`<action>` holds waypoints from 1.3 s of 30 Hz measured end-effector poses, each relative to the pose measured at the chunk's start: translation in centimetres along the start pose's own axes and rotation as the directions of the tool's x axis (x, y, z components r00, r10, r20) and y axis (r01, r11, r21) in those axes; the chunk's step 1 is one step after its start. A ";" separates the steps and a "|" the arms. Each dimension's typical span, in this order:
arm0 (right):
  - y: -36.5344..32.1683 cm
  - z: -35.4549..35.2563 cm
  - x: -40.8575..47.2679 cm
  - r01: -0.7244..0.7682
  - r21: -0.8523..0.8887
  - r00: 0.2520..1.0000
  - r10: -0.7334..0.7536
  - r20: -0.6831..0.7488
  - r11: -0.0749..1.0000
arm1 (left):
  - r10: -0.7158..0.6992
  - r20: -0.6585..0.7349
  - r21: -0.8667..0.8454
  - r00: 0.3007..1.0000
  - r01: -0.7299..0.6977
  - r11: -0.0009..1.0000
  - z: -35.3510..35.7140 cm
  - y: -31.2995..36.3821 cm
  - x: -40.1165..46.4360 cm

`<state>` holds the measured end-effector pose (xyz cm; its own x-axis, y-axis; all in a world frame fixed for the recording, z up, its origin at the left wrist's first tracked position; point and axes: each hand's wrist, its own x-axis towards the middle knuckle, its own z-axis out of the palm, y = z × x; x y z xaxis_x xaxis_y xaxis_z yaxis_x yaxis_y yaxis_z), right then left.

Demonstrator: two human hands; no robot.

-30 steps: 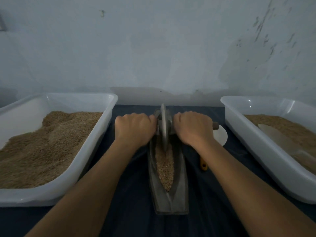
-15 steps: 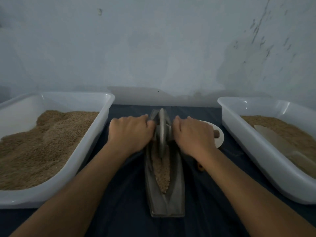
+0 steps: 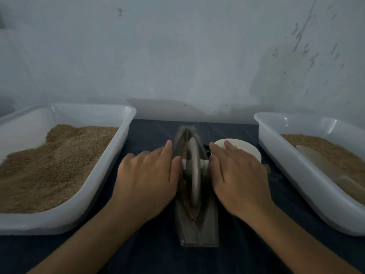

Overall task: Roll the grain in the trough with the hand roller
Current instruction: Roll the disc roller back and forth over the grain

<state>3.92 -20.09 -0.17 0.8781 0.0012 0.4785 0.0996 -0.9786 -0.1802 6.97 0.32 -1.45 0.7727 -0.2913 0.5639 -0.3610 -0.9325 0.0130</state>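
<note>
While the hand roller (image 3: 193,171) is standing upright on edge in the narrow trough (image 3: 197,232), both hands are resting flat on its short axle, one at each side of the disc. The left hand (image 3: 147,175) is lying palm down with fingers (image 3: 166,149) straight and released, pressing on the left stub; the right hand (image 3: 237,173) is doing the same on the right stub, fingers stretched forward over a small white dish (image 3: 248,150). Grain (image 3: 194,213) is lying along the trough's groove, under and in front of the disc. The trough is sitting on the dark desk (image 3: 158,254) between two white tubs (image 3: 110,161) holding heaped grain.
</note>
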 end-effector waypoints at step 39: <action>1.9 4.2 12.2 -0.167 -0.032 0.953 0.169 0.251 0.985 | -0.242 0.256 0.053 0.936 0.237 0.970 5.0 -1.9 13.5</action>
<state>16.75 -21.05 1.75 0.9712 -0.1128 0.2097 -0.0632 -0.9711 -0.2300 20.68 -2.92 2.01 0.9441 -0.1013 0.3136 -0.1397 -0.9849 0.1025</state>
